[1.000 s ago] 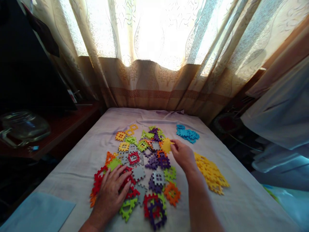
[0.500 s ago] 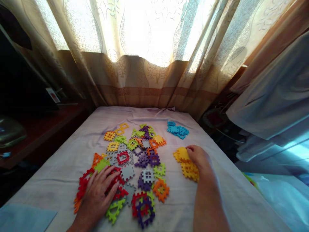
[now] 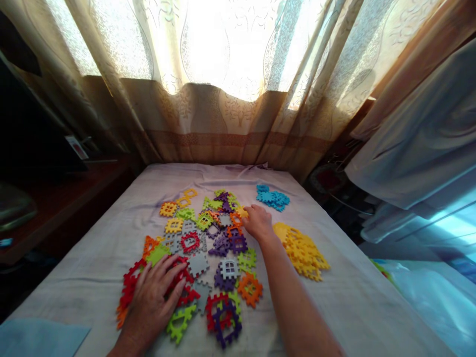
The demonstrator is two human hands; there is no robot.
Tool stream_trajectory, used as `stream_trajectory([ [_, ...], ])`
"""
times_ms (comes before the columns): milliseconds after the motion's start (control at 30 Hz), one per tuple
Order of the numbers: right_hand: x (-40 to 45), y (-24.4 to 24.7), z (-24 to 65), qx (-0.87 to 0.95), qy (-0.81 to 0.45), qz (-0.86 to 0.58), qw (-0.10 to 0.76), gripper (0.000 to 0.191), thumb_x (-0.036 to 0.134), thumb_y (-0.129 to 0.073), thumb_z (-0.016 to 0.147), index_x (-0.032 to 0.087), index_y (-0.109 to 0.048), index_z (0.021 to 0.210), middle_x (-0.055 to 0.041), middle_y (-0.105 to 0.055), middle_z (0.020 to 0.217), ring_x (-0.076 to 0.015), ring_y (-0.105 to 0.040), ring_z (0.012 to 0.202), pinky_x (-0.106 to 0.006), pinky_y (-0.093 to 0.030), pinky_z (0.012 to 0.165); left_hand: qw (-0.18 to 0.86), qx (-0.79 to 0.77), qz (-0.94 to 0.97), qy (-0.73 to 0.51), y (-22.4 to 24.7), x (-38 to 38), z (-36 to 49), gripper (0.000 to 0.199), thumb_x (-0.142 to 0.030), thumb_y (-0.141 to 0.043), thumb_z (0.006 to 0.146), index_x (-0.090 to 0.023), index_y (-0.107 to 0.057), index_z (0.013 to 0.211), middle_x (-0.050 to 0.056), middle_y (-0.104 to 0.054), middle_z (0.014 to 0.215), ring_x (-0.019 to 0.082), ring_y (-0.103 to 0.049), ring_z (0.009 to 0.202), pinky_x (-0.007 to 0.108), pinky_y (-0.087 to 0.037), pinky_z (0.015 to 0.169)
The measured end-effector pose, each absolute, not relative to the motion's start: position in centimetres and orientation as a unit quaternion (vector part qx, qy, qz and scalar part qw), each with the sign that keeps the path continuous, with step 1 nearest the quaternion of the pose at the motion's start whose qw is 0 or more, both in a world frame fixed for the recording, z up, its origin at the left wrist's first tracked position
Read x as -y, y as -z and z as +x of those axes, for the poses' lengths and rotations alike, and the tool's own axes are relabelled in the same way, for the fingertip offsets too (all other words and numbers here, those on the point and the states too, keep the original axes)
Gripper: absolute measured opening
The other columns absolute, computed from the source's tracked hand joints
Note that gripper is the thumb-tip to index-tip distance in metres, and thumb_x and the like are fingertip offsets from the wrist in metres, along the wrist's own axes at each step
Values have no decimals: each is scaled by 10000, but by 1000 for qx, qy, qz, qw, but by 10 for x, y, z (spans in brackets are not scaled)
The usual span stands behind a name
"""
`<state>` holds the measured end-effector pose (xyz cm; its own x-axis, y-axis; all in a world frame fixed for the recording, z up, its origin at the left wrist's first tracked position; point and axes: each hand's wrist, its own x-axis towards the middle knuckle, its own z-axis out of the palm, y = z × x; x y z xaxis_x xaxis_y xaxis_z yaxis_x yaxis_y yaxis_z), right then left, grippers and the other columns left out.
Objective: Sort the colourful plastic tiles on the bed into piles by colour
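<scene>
My left hand (image 3: 154,292) lies with fingers spread over red pieces (image 3: 130,285) at the near left of a mixed pile of notched plastic pieces. At the pile's right edge, my right hand (image 3: 257,220) has its fingertips closed on a yellow piece (image 3: 242,212), beside orange pieces (image 3: 235,219). A heap of yellow pieces (image 3: 303,250) lies to the right of my right forearm. Farther back is a small blue heap (image 3: 273,198). Purple, grey, green and orange pieces fill the middle, with a grey window piece (image 3: 229,268) near a round orange one (image 3: 250,289).
The pieces lie on a pale cloth-covered surface (image 3: 122,228). Patterned curtains (image 3: 230,119) hang behind it. A dark screen (image 3: 33,124) stands at the left on a reddish-brown desk (image 3: 55,198). Garments (image 3: 420,134) hang at the right. A light-blue sheet (image 3: 42,337) lies at the near left.
My right hand has moved left from the yellow heap to a yellow piece at the pile's edge. More of the yellow heap shows now. My left hand stays almost in place.
</scene>
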<state>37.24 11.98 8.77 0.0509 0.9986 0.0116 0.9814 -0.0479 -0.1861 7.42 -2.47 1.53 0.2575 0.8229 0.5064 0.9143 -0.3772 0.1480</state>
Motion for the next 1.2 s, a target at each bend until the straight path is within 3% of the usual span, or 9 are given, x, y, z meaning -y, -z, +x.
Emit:
stream_trajectory([
  [300, -139, -75, 365, 687, -65, -720, 80, 364, 323, -555, 858, 220, -622, 1201, -125, -618, 1235, -272, -538, 1160, -390, -386, 939, 82, 552, -789, 257, -11, 23, 71, 350, -431, -511, 905, -347, -634, 1222, 21, -653, 1291, 266, -559, 1233, 514, -334, 1099],
  [700, -114, -75, 382, 646, -89, -728, 211, 443, 263, -589, 811, 180, -585, 1246, -118, -590, 1256, -228, -549, 1155, -331, -401, 984, 99, 542, -793, 258, -13, 23, 72, 345, -418, -501, 912, -346, -628, 1224, 18, -652, 1293, 258, -574, 1211, 499, -347, 1081],
  [900, -80, -96, 430, 618, -62, -768, 158, 391, 280, -535, 829, 211, -632, 1202, -100, -630, 1226, -244, -578, 1132, -360, -421, 963, 91, 549, -791, 255, -15, 23, 73, 331, -418, -495, 915, -338, -643, 1200, 26, -659, 1280, 265, -577, 1207, 507, -358, 1071],
  [1200, -45, -94, 502, 501, -66, -859, 84, 374, 307, -568, 801, 236, -699, 1143, -98, -704, 1103, -251, -672, 991, -332, -496, 797, 80, 550, -788, 263, -13, 21, 73, 338, -420, -495, 914, -329, -650, 1199, 32, -661, 1277, 279, -577, 1213, 534, -356, 1074],
])
